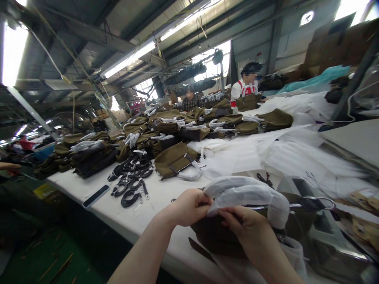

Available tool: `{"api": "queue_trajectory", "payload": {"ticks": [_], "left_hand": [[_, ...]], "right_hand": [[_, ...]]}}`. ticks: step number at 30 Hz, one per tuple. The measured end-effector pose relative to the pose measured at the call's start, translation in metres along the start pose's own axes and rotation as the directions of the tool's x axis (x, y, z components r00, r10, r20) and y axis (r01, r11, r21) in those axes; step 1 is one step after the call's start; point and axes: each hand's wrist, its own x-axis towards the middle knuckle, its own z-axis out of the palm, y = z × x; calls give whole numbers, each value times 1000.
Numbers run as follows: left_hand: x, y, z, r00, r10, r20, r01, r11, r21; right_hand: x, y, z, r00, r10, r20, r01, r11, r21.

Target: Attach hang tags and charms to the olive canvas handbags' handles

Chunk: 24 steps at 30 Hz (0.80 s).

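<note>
An olive and dark handbag (219,240) lies in front of me at the table's near edge. Its handles (245,193) are wrapped in white, semi-clear film and arch over a metal zipper. My left hand (189,207) pinches the left end of the wrapped handle between thumb and fingers. Close beside it, my right hand (245,223) is closed on the same end, its fingertips at the wrap's lower edge. Part of the bag's front is hidden behind my right hand and forearm.
Coiled black straps (133,185) and a phone (96,196) lie left on the white table (97,221). Another olive bag (174,159) rests beyond my hands, with several more piled behind. White sheets (310,157) cover the right side. A co-worker (237,92) handles a bag across the table.
</note>
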Motion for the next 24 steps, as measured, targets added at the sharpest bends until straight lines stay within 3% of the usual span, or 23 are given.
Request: {"api": "queue_trajectory", "payload": {"ticks": [5, 11, 13, 15, 18, 21, 24], "left_hand": [[0, -4, 4, 996, -62, -59, 57, 995, -85], [-1, -15, 4, 997, -78, -28, 74, 991, -114], [-2, -20, 4, 997, -69, -29, 66, 994, -90], [-2, -23, 4, 997, -69, -41, 65, 995, -81], [-1, -26, 4, 996, -63, -55, 61, 997, -40], [-1, -26, 4, 998, -46, -46, 47, 999, 17], [-1, -26, 2, 998, -41, -53, 42, 999, 24]], "right_hand": [[2, -1, 0, 1000, 29, -1, -29, 999, 32], [-29, -12, 5, 974, -181, -138, 161, 976, -143], [-46, -15, 15, 961, -267, -70, 248, 947, -204], [-61, -13, 29, 945, -304, 123, 326, 908, -264], [-74, 2, 53, 932, -139, 334, 297, 822, -486], [-74, 19, 71, 939, 38, 341, 211, 719, -662], [-68, 25, 82, 923, 73, 377, 184, 776, -603]]}}
